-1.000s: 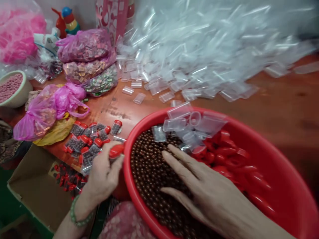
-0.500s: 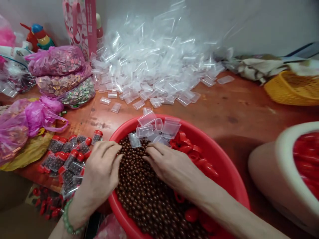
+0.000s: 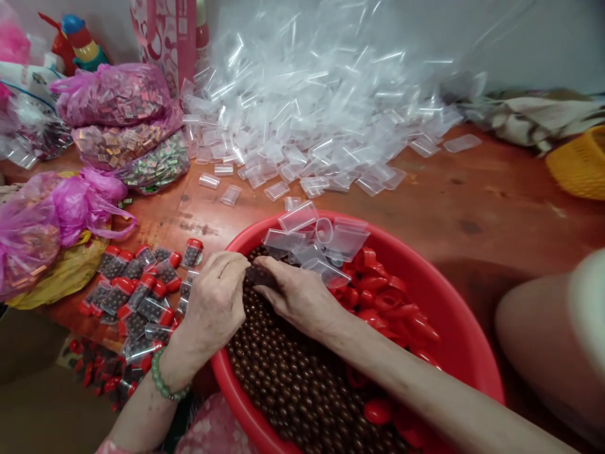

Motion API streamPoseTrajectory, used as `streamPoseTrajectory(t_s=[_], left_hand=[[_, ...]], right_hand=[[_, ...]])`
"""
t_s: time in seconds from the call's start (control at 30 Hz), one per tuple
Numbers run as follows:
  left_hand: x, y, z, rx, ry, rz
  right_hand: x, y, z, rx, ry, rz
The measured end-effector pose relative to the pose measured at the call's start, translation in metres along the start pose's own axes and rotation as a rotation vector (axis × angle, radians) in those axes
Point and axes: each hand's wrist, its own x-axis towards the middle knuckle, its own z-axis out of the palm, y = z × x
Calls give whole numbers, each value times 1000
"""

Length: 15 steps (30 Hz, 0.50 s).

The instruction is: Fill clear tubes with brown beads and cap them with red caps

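Brown beads [image 3: 293, 378] fill the left part of a red basin [image 3: 472, 340], with red caps [image 3: 378, 296] at its right. Clear plastic tubes [image 3: 300, 217] lie at the basin's back rim. My right hand [image 3: 297, 293] is over the beads, its thumb and fingers pinched round a dark, bead-filled tube [image 3: 259, 275]. Close to it, at the basin's left rim, my left hand [image 3: 220, 299] has its fingers curled; what they hold, if anything, is hidden. Several bead-filled tubes with red caps [image 3: 137, 296] lie on the table left of my left hand.
A large heap of clear tubes [image 3: 307, 113] covers the back of the wooden table [image 3: 454, 221]. Pink bags of small packets [image 3: 118, 101] stand at the left. At the right are a pale bucket [image 3: 548, 328] and a yellow basket [image 3: 579, 164].
The view has shifted, so most things appear farther left or right than before. My hands have come closer together, and a dark filled tube now shows at my right fingertips.
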Motion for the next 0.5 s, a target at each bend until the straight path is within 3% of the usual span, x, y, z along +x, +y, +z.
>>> streamPoseTrajectory(t_s=[0.27,0.5], left_hand=[[0,-7,4,-55,43,8],[-1,-6,5,-43,19,21]], right_hand=[[-35,4,6,71,-67,-33],[-35,10,-9,162,-142,-133]])
